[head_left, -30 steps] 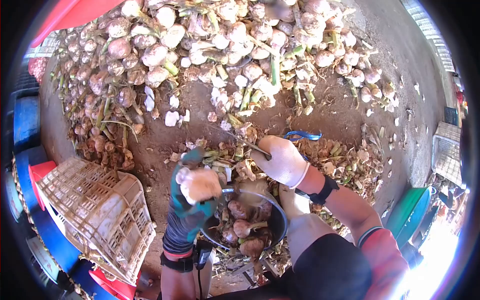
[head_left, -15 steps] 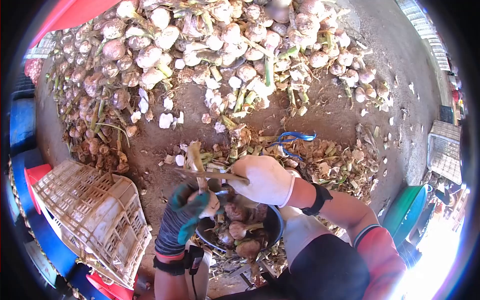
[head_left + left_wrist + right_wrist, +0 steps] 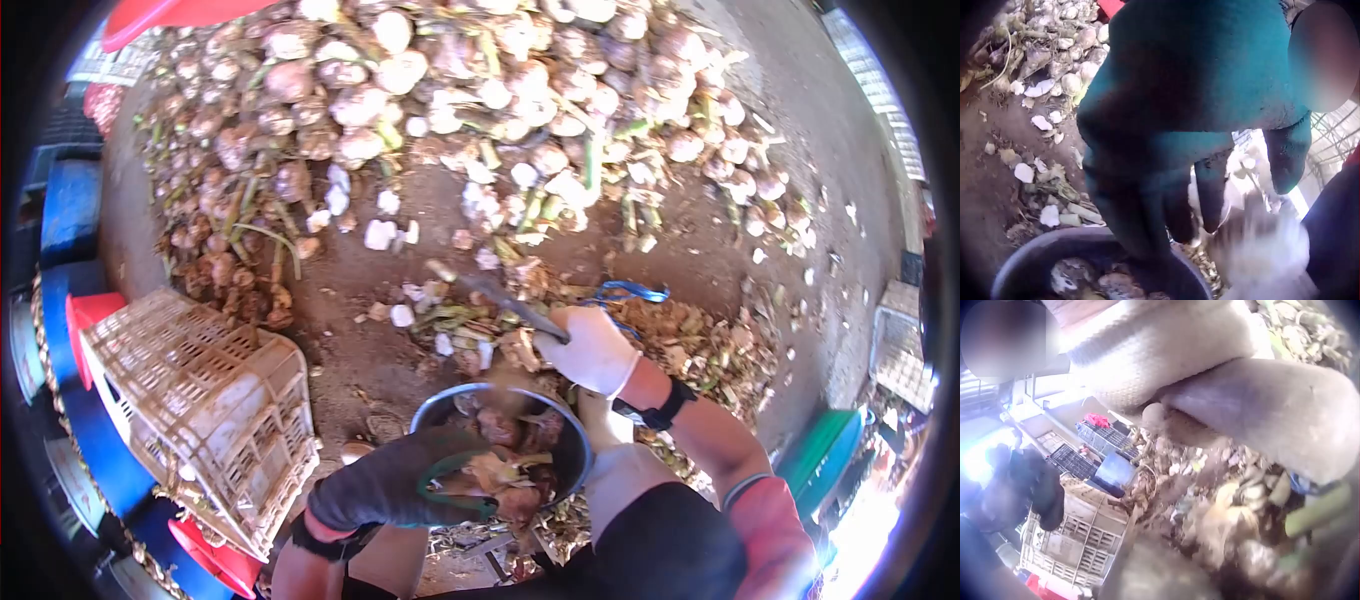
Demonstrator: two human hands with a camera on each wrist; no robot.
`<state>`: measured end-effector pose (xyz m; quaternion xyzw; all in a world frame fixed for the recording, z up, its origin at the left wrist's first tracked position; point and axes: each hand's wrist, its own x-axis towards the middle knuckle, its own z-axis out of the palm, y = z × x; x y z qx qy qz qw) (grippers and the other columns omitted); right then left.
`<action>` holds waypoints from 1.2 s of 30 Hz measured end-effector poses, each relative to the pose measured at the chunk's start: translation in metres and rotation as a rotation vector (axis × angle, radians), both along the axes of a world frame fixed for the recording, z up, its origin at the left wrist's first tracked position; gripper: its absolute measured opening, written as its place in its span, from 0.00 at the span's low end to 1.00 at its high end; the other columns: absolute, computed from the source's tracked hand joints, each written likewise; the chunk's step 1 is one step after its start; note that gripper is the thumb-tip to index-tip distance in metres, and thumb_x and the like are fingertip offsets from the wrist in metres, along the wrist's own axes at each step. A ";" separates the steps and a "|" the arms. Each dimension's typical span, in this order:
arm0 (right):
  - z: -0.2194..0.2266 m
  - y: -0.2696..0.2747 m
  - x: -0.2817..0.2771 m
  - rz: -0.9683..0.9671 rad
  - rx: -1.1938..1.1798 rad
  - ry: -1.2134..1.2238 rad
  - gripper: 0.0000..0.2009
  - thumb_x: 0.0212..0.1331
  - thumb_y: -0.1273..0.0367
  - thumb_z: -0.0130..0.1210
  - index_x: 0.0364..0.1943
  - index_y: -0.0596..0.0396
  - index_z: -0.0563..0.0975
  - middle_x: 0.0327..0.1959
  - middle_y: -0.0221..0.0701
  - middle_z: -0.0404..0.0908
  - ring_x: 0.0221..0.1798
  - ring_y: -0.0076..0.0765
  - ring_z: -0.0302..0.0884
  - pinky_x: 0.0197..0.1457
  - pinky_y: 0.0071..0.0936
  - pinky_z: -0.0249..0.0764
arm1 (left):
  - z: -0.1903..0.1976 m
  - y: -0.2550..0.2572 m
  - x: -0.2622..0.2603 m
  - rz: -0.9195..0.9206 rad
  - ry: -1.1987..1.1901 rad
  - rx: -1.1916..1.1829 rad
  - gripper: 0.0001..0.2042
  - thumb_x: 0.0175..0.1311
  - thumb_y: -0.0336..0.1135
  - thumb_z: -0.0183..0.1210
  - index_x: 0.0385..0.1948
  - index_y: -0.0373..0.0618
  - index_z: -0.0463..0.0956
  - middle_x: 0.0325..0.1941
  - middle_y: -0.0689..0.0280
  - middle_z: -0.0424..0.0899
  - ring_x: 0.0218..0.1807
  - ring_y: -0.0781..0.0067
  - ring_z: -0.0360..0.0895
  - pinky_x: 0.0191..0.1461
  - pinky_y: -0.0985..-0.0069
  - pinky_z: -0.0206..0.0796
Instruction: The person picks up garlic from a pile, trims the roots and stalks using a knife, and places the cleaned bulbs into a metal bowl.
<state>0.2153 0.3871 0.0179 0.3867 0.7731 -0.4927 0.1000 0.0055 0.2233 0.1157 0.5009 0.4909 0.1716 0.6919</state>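
My left hand [image 3: 440, 485], in a dark and green glove, reaches over the near left side of a dark bucket [image 3: 578, 425]. In the left wrist view its fingers [image 3: 1129, 206] point downward, with the thumb apart from them. A pale blurred shape [image 3: 1266, 253] shows below the thumb. Beside the fingertips in the head view lies a garlic bulb [image 3: 518, 503] with loose, papery skin; more bulbs fill the bucket. My right hand [image 3: 590, 350], in a white glove, grips a knife [image 3: 510, 305] beyond the bucket, its blade slanting away to the left.
A large heap of garlic bulbs [image 3: 480, 80] spreads across the far floor. Cut stems and skins [image 3: 710, 340] lie around the bucket, with a blue strap [image 3: 630, 290] among them. A tilted plastic crate [image 3: 215, 400] stands left; a green tub [image 3: 825, 450] stands right.
Half a second ago my left hand held a stemmed bulb up against the knife; it has since dropped over the bucket. The knife has moved away and right, clear of that hand.
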 end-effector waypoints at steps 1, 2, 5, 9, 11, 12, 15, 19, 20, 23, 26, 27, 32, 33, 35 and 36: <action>0.007 0.004 -0.007 -0.030 -0.040 -0.024 0.16 0.55 0.58 0.51 0.25 0.59 0.77 0.24 0.47 0.77 0.31 0.55 0.77 0.38 0.45 0.71 | -0.006 0.003 -0.010 0.014 0.024 -0.005 0.27 0.50 0.36 0.68 0.54 0.44 0.71 0.52 0.56 0.75 0.57 0.58 0.71 0.59 0.66 0.63; 0.006 0.004 -0.011 0.000 0.025 0.000 0.16 0.55 0.59 0.52 0.24 0.59 0.77 0.24 0.47 0.77 0.30 0.56 0.76 0.37 0.45 0.71 | -0.022 0.002 -0.021 0.095 0.268 0.142 0.28 0.50 0.38 0.68 0.54 0.43 0.70 0.54 0.54 0.74 0.60 0.56 0.68 0.61 0.65 0.61; 0.005 -0.002 -0.010 0.021 0.074 0.095 0.16 0.55 0.59 0.51 0.23 0.59 0.77 0.24 0.48 0.76 0.30 0.56 0.76 0.36 0.45 0.71 | -0.056 0.030 -0.068 0.286 1.033 0.274 0.29 0.52 0.43 0.65 0.56 0.40 0.68 0.58 0.48 0.69 0.61 0.52 0.66 0.64 0.63 0.59; -0.004 -0.007 -0.002 -0.032 0.011 0.068 0.16 0.54 0.59 0.52 0.23 0.60 0.77 0.24 0.49 0.75 0.29 0.56 0.75 0.35 0.45 0.70 | -0.111 0.061 -0.164 0.422 1.324 0.253 0.30 0.54 0.44 0.58 0.60 0.45 0.62 0.62 0.46 0.64 0.61 0.45 0.65 0.62 0.60 0.62; -0.002 -0.005 -0.002 -0.029 0.020 0.037 0.16 0.53 0.59 0.53 0.23 0.60 0.77 0.24 0.49 0.75 0.28 0.57 0.74 0.34 0.44 0.70 | -0.146 0.067 -0.188 0.436 1.349 0.229 0.30 0.54 0.43 0.58 0.61 0.49 0.61 0.61 0.45 0.66 0.59 0.44 0.67 0.60 0.59 0.64; -0.005 -0.003 0.000 -0.039 0.021 -0.002 0.15 0.53 0.59 0.54 0.23 0.60 0.77 0.23 0.50 0.74 0.28 0.57 0.74 0.34 0.44 0.70 | -0.163 0.064 -0.196 0.444 1.361 0.214 0.30 0.54 0.42 0.58 0.62 0.52 0.61 0.59 0.45 0.68 0.57 0.43 0.69 0.58 0.59 0.66; -0.012 0.000 0.005 -0.071 0.005 -0.051 0.13 0.51 0.63 0.55 0.22 0.61 0.77 0.22 0.50 0.73 0.28 0.57 0.73 0.32 0.43 0.68 | -0.201 0.052 -0.181 0.619 1.262 0.247 0.20 0.53 0.39 0.57 0.51 0.52 0.70 0.46 0.49 0.76 0.45 0.46 0.76 0.47 0.59 0.71; -0.018 -0.004 0.006 -0.172 0.089 0.098 0.12 0.49 0.66 0.57 0.20 0.63 0.74 0.18 0.49 0.71 0.24 0.57 0.71 0.28 0.42 0.65 | -0.198 0.026 -0.103 0.637 0.970 0.343 0.10 0.51 0.32 0.58 0.36 0.48 0.75 0.38 0.54 0.78 0.39 0.50 0.76 0.44 0.65 0.70; -0.016 -0.006 0.004 -0.184 0.079 0.082 0.12 0.49 0.66 0.57 0.20 0.63 0.73 0.18 0.49 0.71 0.23 0.57 0.70 0.27 0.42 0.65 | -0.187 0.017 -0.086 0.635 0.805 0.392 0.09 0.51 0.32 0.58 0.36 0.48 0.75 0.37 0.54 0.78 0.39 0.50 0.76 0.44 0.65 0.70; -0.023 -0.015 0.005 -0.157 0.105 0.134 0.12 0.49 0.66 0.57 0.19 0.63 0.73 0.16 0.49 0.70 0.20 0.55 0.69 0.25 0.41 0.63 | -0.129 0.001 -0.050 0.709 0.737 0.307 0.10 0.52 0.33 0.59 0.37 0.47 0.75 0.36 0.54 0.78 0.39 0.52 0.76 0.44 0.66 0.70; -0.015 -0.022 -0.004 -0.143 0.098 0.079 0.11 0.50 0.68 0.54 0.18 0.63 0.72 0.13 0.46 0.68 0.17 0.44 0.69 0.24 0.38 0.62 | -0.073 -0.024 -0.052 0.620 0.763 0.323 0.14 0.52 0.35 0.62 0.41 0.45 0.75 0.36 0.54 0.78 0.39 0.54 0.76 0.44 0.67 0.69; -0.022 -0.024 -0.001 -0.109 0.115 0.104 0.10 0.51 0.69 0.54 0.20 0.63 0.73 0.14 0.45 0.70 0.17 0.42 0.69 0.24 0.37 0.63 | -0.051 -0.030 -0.053 0.648 0.765 0.394 0.14 0.55 0.36 0.62 0.43 0.44 0.74 0.36 0.57 0.78 0.39 0.58 0.76 0.44 0.68 0.69; -0.016 -0.040 -0.015 -0.134 0.108 0.195 0.09 0.52 0.68 0.53 0.25 0.62 0.76 0.17 0.43 0.74 0.20 0.40 0.71 0.26 0.35 0.66 | 0.051 -0.065 -0.065 0.998 0.037 -0.074 0.17 0.65 0.37 0.54 0.53 0.44 0.69 0.42 0.65 0.78 0.45 0.76 0.74 0.47 0.73 0.68; -0.014 -0.042 -0.018 -0.133 0.117 0.185 0.09 0.52 0.68 0.53 0.25 0.62 0.76 0.17 0.43 0.74 0.20 0.40 0.71 0.26 0.35 0.66 | 0.060 -0.077 -0.066 0.998 0.023 -0.072 0.17 0.65 0.37 0.54 0.53 0.44 0.69 0.42 0.65 0.78 0.45 0.76 0.74 0.47 0.73 0.68; -0.006 -0.044 -0.027 -0.095 0.092 0.186 0.10 0.52 0.67 0.54 0.25 0.62 0.76 0.18 0.45 0.74 0.21 0.44 0.74 0.28 0.36 0.67 | 0.067 -0.092 -0.066 1.095 -0.138 -0.126 0.19 0.66 0.39 0.52 0.55 0.40 0.66 0.46 0.63 0.77 0.48 0.74 0.74 0.53 0.74 0.66; 0.002 -0.047 -0.032 -0.104 0.077 0.187 0.10 0.52 0.66 0.54 0.25 0.62 0.76 0.18 0.46 0.74 0.22 0.46 0.74 0.28 0.36 0.68 | 0.062 -0.102 -0.066 1.132 -0.167 -0.107 0.19 0.66 0.40 0.51 0.55 0.40 0.66 0.47 0.63 0.77 0.49 0.73 0.74 0.54 0.74 0.65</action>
